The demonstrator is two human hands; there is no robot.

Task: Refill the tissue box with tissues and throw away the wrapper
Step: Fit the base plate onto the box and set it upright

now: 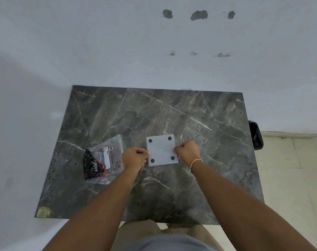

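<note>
Centre frame, on table [172,109] | box [162,151] underside up, four pads | left hand [135,157] and right hand [187,151] grip its edges | wrapper [104,160] lies left | bin [255,135] right edge.

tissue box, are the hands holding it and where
Yes. The upturned tissue box is gripped at its two side edges: the left hand on its left edge, the right hand on its right edge.

The clear plastic wrapper [104,159] is showing "Dove" in white script and "BIG TISSUES" on its label; rest's looking too blurry.
</note>
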